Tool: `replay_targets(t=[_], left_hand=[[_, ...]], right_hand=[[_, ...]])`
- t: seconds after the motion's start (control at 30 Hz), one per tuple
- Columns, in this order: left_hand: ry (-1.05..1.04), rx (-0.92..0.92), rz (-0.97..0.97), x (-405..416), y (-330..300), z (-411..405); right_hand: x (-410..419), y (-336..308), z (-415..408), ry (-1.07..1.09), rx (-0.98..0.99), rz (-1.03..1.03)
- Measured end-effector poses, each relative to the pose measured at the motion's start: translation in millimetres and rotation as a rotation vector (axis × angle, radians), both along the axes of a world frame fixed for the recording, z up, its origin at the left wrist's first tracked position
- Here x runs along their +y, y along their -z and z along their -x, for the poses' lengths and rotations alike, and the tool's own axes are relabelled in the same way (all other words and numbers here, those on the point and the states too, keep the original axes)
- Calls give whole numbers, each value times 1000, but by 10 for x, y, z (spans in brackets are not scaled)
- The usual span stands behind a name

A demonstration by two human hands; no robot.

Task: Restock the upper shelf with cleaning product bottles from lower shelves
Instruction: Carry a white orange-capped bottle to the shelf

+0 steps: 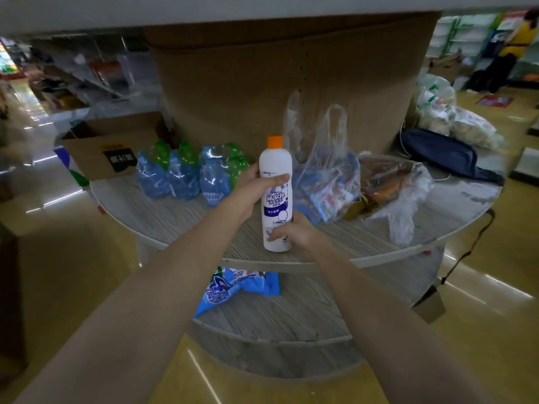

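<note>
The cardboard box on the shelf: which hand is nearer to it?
Left. The left hand grips the bottle nearer the cardboard box; the right hand is farther.

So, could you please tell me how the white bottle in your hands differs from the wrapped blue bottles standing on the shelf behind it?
The white bottle is opaque with an orange cap; the wrapped blue bottles are translucent blue with green tops. The white bottle is single, gripped by the left hand and right hand; the blue bottles sit untouched in clear film, side by side. The white bottle looks taller and slimmer. Both stand upright at the round shelf.
</note>
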State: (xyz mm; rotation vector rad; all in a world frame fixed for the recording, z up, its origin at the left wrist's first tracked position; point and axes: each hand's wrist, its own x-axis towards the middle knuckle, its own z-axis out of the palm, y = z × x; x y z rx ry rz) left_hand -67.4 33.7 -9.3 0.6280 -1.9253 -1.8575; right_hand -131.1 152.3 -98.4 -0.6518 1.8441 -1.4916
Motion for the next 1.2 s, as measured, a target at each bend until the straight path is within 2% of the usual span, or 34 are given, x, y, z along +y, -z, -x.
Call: replay_targets(t=[0.17, 0.37, 0.57, 0.7, 1.0, 1.2], left_hand=[[35, -10, -15, 172, 12, -451], [41, -35, -41, 471, 89, -1100], [67, -73, -144, 732, 528, -1806], [56, -88, -217, 866, 945, -2214], [-173, -133, -449, 1160, 1957, -2950], [-371, -163, -537, 1471, 2438, -3289]], right_hand=[[257, -61, -486, -20, -16, 9], [588, -23, -1169, -13, -133, -2], [954, 304, -1833, -51, -122, -99], [1105, 647, -2222, -46, -207, -145], [1322, 1529, -2825, -251, -387, -312], [1510, 1933, -2958, -450, -467, -429]])
